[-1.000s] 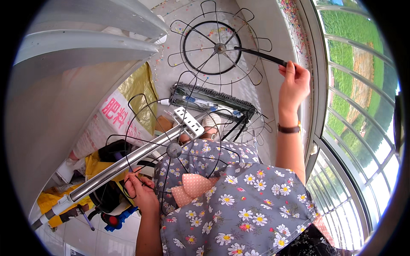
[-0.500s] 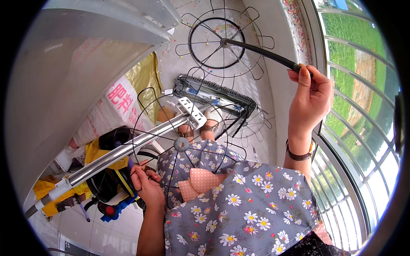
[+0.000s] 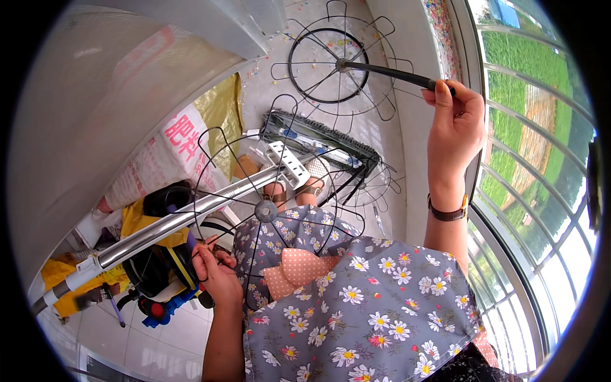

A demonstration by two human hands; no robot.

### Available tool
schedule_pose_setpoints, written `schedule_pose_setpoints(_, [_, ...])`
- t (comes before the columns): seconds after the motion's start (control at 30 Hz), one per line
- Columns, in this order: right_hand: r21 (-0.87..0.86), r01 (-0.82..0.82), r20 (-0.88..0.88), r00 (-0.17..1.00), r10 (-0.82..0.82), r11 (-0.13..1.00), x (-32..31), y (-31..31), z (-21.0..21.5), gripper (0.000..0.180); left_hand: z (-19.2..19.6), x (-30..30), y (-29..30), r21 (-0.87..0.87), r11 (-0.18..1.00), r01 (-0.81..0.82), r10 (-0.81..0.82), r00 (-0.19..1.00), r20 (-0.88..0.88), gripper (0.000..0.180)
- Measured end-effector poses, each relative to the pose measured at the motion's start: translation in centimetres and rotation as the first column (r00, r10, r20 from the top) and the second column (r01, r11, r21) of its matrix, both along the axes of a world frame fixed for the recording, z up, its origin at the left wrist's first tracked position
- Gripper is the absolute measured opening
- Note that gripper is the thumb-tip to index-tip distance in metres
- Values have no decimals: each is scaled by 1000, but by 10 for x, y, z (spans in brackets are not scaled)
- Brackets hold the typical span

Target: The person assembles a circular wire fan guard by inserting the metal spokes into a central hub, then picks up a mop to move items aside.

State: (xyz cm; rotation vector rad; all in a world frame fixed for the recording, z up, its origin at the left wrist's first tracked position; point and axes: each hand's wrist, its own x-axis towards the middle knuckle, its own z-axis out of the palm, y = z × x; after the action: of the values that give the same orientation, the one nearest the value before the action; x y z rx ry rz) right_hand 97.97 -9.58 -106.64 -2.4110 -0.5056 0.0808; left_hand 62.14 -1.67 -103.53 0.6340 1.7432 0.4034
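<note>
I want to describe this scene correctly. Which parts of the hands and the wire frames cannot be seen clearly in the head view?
- Left hand: its fingertips are behind the wires of the near wire frame, so the exact grip is unclear.
- Right hand: the end of the black rod is covered by its fingers.
- Third wire frame: too thin and tangled to trace.

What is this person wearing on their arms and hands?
Both forearms are bare, with no gloves or sleeves showing. The right hand has a dark watch with a brown strap at the wrist. The left hand wears nothing. A grey apron with daisies covers the front.
</note>
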Motion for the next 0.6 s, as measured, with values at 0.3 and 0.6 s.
schedule_pose_setpoints(0.3, [-49,-184,29,982,185,982,4,3,-20,15,-14,-5,-6,36,998,-56,57,998,-22,16])
schedule_pose_setpoints(0.6, [-26,-350,-143,929,343,936,-23,31,-21,18,7,-26,14,57,992,-113,103,982,158,15])
